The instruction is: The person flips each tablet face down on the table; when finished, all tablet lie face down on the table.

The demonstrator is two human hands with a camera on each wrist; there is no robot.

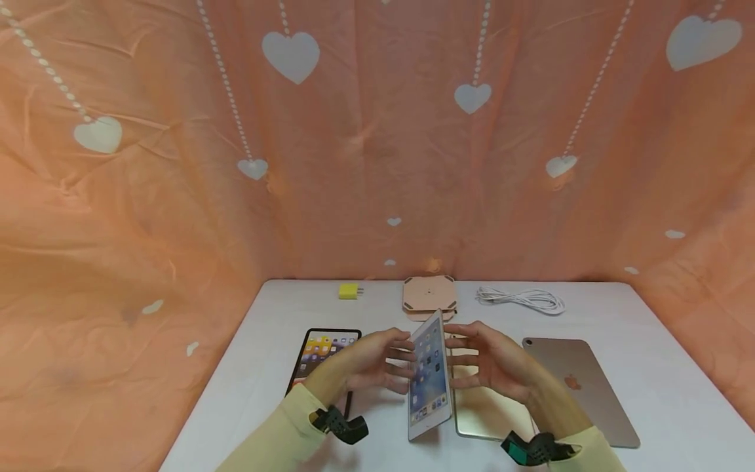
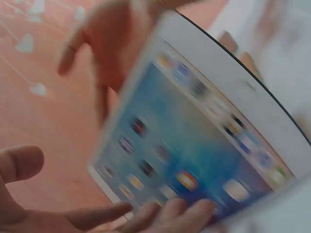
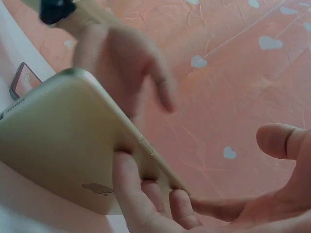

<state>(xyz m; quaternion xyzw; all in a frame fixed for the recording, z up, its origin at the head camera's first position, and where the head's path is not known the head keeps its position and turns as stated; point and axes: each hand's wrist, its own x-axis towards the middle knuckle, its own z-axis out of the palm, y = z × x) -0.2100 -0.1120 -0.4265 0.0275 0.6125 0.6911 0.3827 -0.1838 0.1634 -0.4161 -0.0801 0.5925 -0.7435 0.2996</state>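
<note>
A white-fronted tablet (image 1: pixel 429 377) stands tilted on edge between the two hands, its lit screen turned toward the left. My left hand (image 1: pixel 380 364) has its fingers extended against the screen side, thumb held away from it. On the other side my right hand (image 1: pixel 492 360) touches the tablet's back with spread fingers, its thumb also clear. The left wrist view shows blurred app icons on the tablet's screen (image 2: pixel 180 131). Seen from the right wrist, the tablet's gold back (image 3: pixel 63 141) bears an apple logo, with several fingertips (image 3: pixel 127 170) against it.
A gold tablet (image 1: pixel 486 416) lies partly beneath the right hand; a darker tablet (image 1: pixel 590 387) lies face down farther right. Left of them is a black-framed tablet (image 1: pixel 315 354), screen up. Along the back of the white table (image 1: pixel 236 393) sit a yellow charger (image 1: pixel 348 292), pinkish folded stand (image 1: pixel 429 294) and white cable (image 1: pixel 525 299).
</note>
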